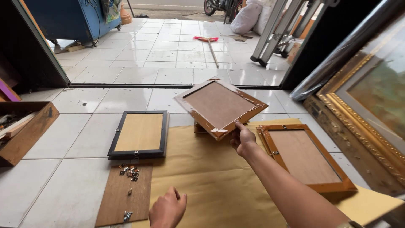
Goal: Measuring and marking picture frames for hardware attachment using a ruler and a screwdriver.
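Observation:
My right hand (242, 139) grips the near corner of a brown wooden picture frame (219, 105), held back side up and tilted above the floor. My left hand (168, 209) rests low on a sheet of tan paper (211, 185), fingers loosely curled and holding nothing. A black frame (139, 134) lies face down to the left, beside the paper. Another brown frame (306, 156) lies face down on the paper, right of my right arm. Small metal clips (130, 171) sit on a thin brown board (125, 194) next to my left hand.
A wooden box (29, 131) with odds and ends stands at the left. A large gilded frame (363, 109) leans at the right wall. Beyond the door track are a tiled floor, a ladder (276, 29), a broom (210, 44) and a blue machine (71, 17).

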